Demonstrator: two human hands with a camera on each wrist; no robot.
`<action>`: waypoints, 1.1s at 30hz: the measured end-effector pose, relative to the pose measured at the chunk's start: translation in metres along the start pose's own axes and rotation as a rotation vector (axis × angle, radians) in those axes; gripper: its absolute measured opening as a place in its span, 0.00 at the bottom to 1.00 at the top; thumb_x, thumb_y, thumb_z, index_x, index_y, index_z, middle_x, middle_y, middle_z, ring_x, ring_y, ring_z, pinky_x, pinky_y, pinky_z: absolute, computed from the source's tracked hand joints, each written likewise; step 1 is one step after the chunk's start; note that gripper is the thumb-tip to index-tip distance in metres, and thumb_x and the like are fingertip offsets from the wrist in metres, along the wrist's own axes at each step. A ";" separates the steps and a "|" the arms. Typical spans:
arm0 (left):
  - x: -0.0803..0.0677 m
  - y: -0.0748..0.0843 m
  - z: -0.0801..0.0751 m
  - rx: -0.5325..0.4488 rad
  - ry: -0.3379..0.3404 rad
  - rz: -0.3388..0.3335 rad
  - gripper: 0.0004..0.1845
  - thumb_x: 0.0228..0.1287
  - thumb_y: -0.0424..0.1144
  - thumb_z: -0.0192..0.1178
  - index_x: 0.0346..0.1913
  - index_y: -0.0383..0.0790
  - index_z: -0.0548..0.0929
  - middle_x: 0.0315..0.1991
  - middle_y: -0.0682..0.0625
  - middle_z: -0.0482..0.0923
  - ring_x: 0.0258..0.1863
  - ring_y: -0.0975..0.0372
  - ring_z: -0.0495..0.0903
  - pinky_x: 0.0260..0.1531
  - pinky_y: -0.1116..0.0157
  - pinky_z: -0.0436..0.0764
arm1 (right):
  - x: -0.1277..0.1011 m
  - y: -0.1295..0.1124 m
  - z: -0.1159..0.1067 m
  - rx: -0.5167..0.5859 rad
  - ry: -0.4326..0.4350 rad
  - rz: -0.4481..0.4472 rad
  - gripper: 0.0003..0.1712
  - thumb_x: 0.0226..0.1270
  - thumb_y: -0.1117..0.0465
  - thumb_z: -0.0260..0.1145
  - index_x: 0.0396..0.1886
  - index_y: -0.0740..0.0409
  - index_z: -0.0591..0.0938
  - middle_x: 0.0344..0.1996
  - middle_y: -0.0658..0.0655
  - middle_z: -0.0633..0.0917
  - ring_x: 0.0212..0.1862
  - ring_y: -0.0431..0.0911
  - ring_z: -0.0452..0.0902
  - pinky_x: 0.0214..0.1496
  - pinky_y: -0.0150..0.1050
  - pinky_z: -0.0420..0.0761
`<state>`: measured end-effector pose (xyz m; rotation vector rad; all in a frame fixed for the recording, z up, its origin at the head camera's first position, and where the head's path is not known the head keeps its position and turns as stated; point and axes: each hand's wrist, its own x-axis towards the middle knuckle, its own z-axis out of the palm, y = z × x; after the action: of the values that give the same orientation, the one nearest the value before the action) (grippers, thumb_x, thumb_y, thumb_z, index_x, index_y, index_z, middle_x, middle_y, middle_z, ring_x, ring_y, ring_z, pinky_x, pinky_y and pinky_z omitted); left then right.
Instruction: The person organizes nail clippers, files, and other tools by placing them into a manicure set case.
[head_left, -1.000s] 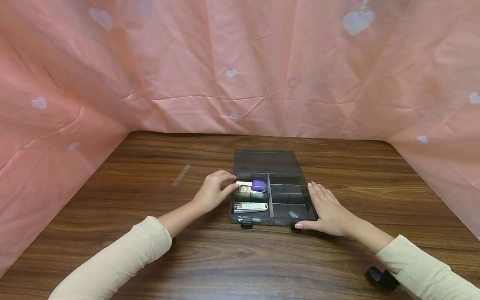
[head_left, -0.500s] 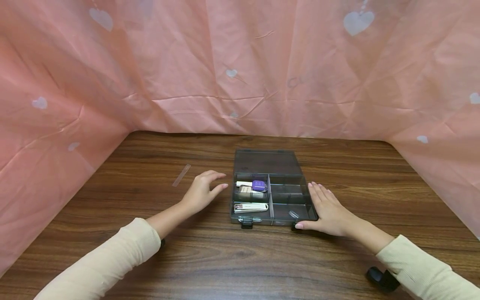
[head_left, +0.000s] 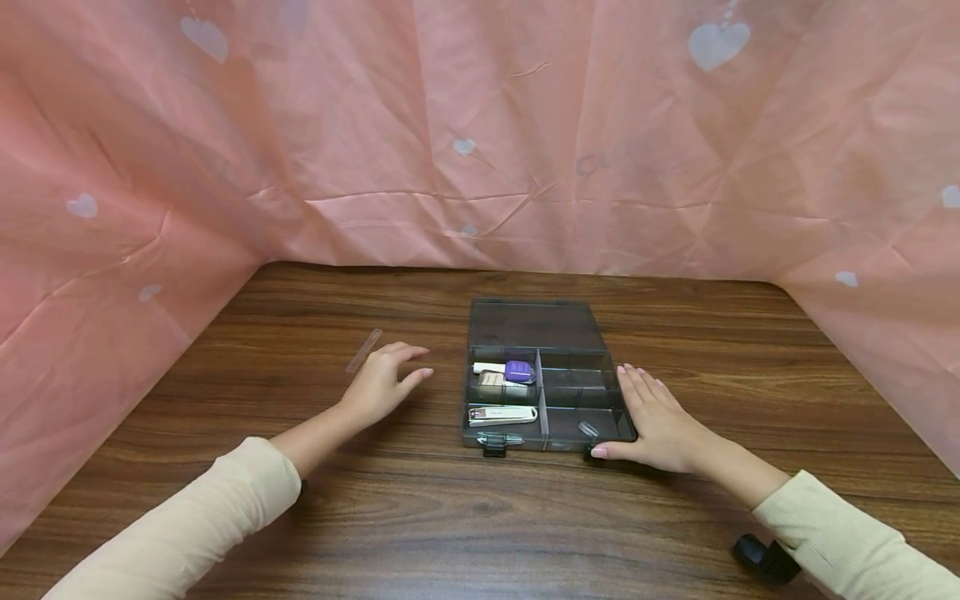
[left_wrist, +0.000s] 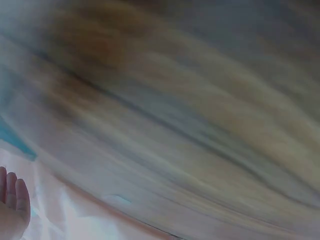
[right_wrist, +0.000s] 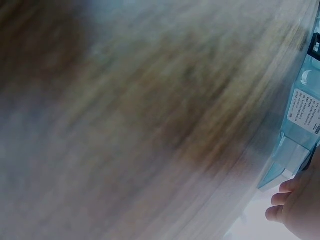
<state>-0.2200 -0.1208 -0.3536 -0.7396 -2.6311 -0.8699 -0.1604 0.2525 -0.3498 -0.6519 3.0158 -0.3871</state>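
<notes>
A pink curtain (head_left: 480, 125) printed with pale hearts hangs behind and to both sides of a dark wooden table (head_left: 450, 517). Near the middle of the table lies an open, smoky-clear plastic box (head_left: 546, 379), its lid folded flat away from the person and its tray split into compartments. The right hand (head_left: 656, 421) lies flat against the box's right side, fingers straight and together, thumb along the front corner by a black latch; it presses the box and grasps nothing. The left hand (head_left: 380, 385) hovers over the table just left of the box, apart from it, fingers loosely spread and slightly bent, holding nothing. A thin clear strip (head_left: 363, 350) lies on the wood just beyond its fingertips, not touched. In the box's left compartments sit a white nail clipper (head_left: 501, 414) at the front and, behind it, a small purple thing (head_left: 517, 371) beside a white and tan item too small to name. A small clear piece (head_left: 587, 429) rests in the front right compartment. A black object (head_left: 763, 557) at the right forearm is partly hidden by the sleeve. Both wrist views are blurred: only fingertips and a box edge show.
</notes>
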 end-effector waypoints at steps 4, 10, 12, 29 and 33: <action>-0.008 -0.011 -0.005 0.042 -0.028 -0.017 0.19 0.60 0.38 0.62 0.50 0.29 0.79 0.45 0.39 0.81 0.48 0.49 0.80 0.49 0.54 0.78 | -0.001 0.000 0.001 -0.006 0.003 0.002 0.67 0.48 0.30 0.64 0.68 0.77 0.49 0.68 0.77 0.52 0.70 0.68 0.46 0.67 0.63 0.50; -0.017 -0.024 -0.009 0.068 -0.042 -0.048 0.18 0.59 0.38 0.62 0.50 0.29 0.79 0.45 0.39 0.81 0.48 0.48 0.79 0.48 0.53 0.78 | 0.000 0.001 0.001 -0.009 0.002 0.002 0.67 0.48 0.30 0.64 0.68 0.77 0.49 0.68 0.77 0.52 0.70 0.68 0.46 0.67 0.63 0.50; -0.019 -0.027 -0.010 0.085 -0.050 -0.053 0.18 0.59 0.38 0.62 0.49 0.29 0.79 0.45 0.39 0.81 0.47 0.48 0.79 0.48 0.52 0.78 | 0.000 0.001 0.000 -0.007 0.001 0.001 0.67 0.47 0.30 0.64 0.68 0.77 0.49 0.68 0.77 0.52 0.70 0.68 0.46 0.67 0.63 0.50; -0.022 -0.042 -0.017 0.043 0.100 -0.265 0.21 0.58 0.33 0.63 0.51 0.23 0.75 0.48 0.31 0.74 0.48 0.43 0.73 0.47 0.49 0.75 | 0.000 0.001 0.001 -0.007 0.000 -0.002 0.67 0.48 0.30 0.64 0.68 0.77 0.49 0.68 0.77 0.52 0.69 0.68 0.46 0.67 0.63 0.50; -0.021 -0.046 -0.019 -0.010 0.148 -0.408 0.22 0.59 0.34 0.62 0.52 0.22 0.74 0.49 0.29 0.73 0.48 0.43 0.71 0.49 0.49 0.70 | -0.001 0.001 0.001 -0.004 -0.001 0.000 0.67 0.48 0.30 0.64 0.68 0.77 0.49 0.68 0.77 0.52 0.70 0.68 0.45 0.67 0.63 0.50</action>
<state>-0.2253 -0.1723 -0.3686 -0.1279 -2.6837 -0.9962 -0.1599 0.2538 -0.3510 -0.6528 3.0164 -0.3806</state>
